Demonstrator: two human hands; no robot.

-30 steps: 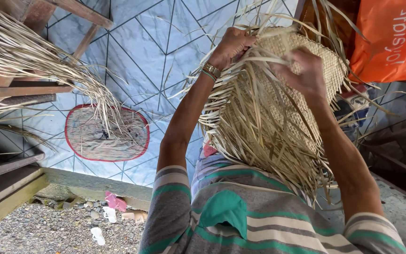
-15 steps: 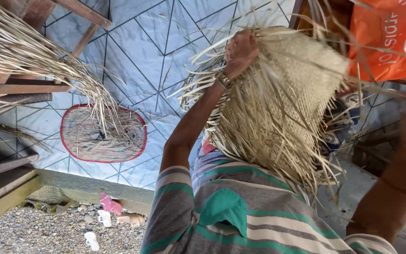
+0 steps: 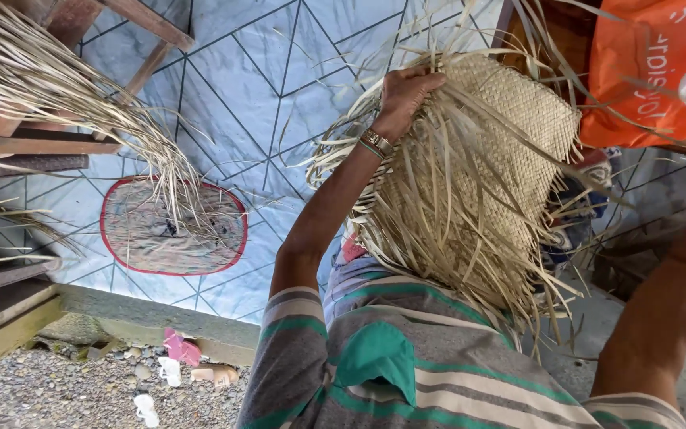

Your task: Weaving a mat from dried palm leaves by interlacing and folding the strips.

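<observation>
There is only one view, from a camera worn on the person's head. It looks steeply down over the striped shirt [image 3: 406, 373] and along both raised arms, so the body fills the near, lower part. It is very close to the left hand [image 3: 405, 94] and the woven mat [image 3: 502, 143]. Farther away, on the left, the patterned floor [image 3: 279, 63] and the gravel ground [image 3: 57, 397] are visible.

A pale blue floor covering [image 3: 279, 71] with dark triangular lines carries an oval red-edged mat [image 3: 172, 226] under loose dried palm strips [image 3: 81, 95], ending at a concrete edge [image 3: 144, 314] beside littered gravel [image 3: 49, 389].
</observation>
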